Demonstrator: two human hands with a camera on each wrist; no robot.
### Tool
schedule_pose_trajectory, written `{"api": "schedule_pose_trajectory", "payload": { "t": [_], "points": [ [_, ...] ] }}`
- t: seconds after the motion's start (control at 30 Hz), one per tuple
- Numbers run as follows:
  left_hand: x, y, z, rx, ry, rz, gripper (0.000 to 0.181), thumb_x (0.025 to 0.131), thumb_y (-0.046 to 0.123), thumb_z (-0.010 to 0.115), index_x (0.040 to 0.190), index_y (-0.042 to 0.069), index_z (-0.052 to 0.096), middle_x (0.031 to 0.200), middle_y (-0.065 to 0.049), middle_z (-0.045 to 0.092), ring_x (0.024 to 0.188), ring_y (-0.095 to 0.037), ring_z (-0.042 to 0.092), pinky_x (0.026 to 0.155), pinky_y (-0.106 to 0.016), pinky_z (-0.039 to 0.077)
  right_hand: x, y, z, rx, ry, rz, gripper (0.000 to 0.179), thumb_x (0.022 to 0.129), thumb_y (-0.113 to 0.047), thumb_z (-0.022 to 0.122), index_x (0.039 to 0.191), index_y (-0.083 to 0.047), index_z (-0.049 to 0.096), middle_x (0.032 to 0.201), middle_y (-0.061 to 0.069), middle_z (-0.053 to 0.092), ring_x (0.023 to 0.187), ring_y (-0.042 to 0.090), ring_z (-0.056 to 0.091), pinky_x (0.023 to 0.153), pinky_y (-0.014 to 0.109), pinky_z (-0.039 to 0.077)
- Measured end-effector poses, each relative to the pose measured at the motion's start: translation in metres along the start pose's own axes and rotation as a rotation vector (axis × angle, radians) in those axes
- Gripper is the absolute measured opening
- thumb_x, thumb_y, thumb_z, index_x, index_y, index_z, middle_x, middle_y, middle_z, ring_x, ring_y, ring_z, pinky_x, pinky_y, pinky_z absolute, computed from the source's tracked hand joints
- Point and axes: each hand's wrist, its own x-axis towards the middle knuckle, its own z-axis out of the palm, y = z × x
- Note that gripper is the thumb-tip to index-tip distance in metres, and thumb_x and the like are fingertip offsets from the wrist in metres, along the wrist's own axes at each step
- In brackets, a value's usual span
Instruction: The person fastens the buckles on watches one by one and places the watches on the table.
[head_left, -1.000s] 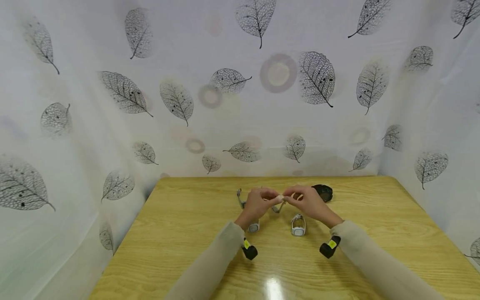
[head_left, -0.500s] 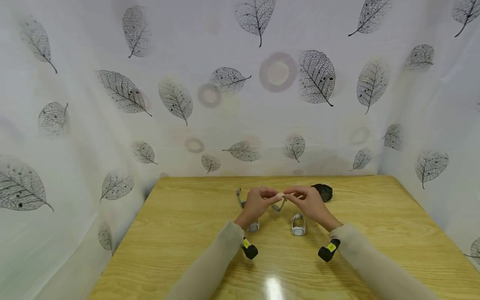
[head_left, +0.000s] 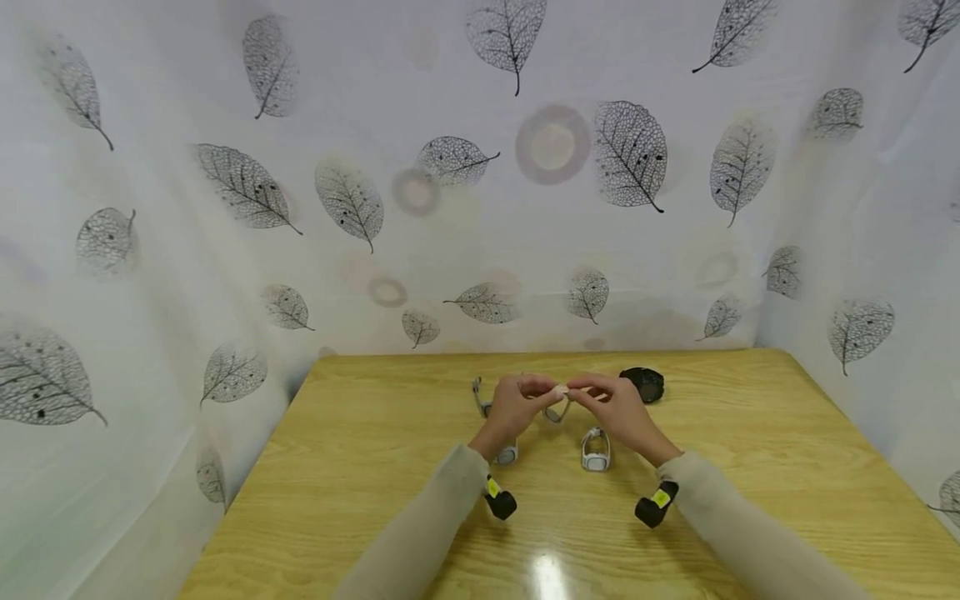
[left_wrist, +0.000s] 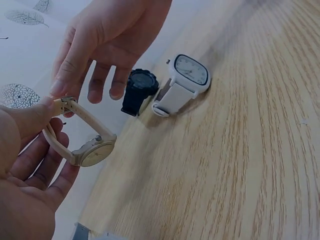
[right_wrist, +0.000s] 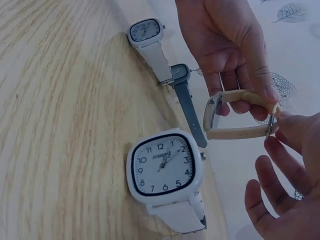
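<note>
A beige wristwatch (right_wrist: 235, 131) is held off the table between both hands, its strap closed into a loop, with its dial hanging below. My left hand (head_left: 517, 407) pinches the strap near the metal buckle (right_wrist: 270, 126) between thumb and fingers. From the other side, my right hand (head_left: 617, 408) pinches the strap at the buckle, fingertips almost meeting those of the left. The dial (left_wrist: 97, 152) faces down and away toward the table in the left wrist view. Exactly how the strap end sits in the buckle is covered by the fingertips.
A white square watch (head_left: 596, 461) stands in front of the hands. Another white watch (head_left: 507, 455) is partly hidden by the left wrist. A grey-blue watch (right_wrist: 187, 102) lies behind the left hand, and a black watch (head_left: 647, 384) behind the right. Leaf-patterned curtains (head_left: 480, 233) surround the wooden table (head_left: 360, 467).
The right wrist has dipped slightly and its fingers have shifted a little at the buckle. The left hand has stayed almost still, and the other watches have not moved.
</note>
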Motion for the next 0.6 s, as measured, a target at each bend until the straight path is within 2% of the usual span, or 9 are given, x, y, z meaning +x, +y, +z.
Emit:
{"api": "schedule_pose_trajectory", "payload": {
  "t": [0.17,0.3,0.6],
  "points": [
    [0.0006,-0.0016,0.0010,-0.025,0.006,0.025,0.020,0.092,0.027,0.080,0.106,0.014,0.081,0.101,-0.001,0.078,0.090,-0.013,0.072,0.082,-0.032,0.059,0.0012,0.0016,-0.0019,0.065,-0.044,0.040,0.023,0.100,-0.032,0.070,0.118,-0.020,0.077,0.118,0.001,0.074,0.099,0.020,0.068,0.081,0.039,0.058],
    [-0.0019,0.0008,0.0015,-0.070,-0.018,0.017,0.019,0.093,0.025,0.079,0.108,0.013,0.080,0.102,-0.002,0.078,0.091,-0.014,0.072,0.083,-0.032,0.059,0.0015,-0.0005,-0.0031,0.102,-0.062,0.055,0.023,0.100,-0.031,0.069,0.117,-0.019,0.078,0.116,0.001,0.075,0.102,0.019,0.068,0.084,0.041,0.057],
    [-0.0033,0.0016,0.0014,-0.084,-0.046,0.012,0.018,0.094,0.025,0.078,0.108,0.013,0.080,0.101,0.001,0.078,0.091,-0.013,0.072,0.082,-0.031,0.059,0.0030,-0.0043,-0.0036,0.048,-0.084,0.084,0.022,0.099,-0.033,0.071,0.114,-0.019,0.079,0.115,0.002,0.075,0.101,0.021,0.068,0.086,0.045,0.056]
  ]
}}
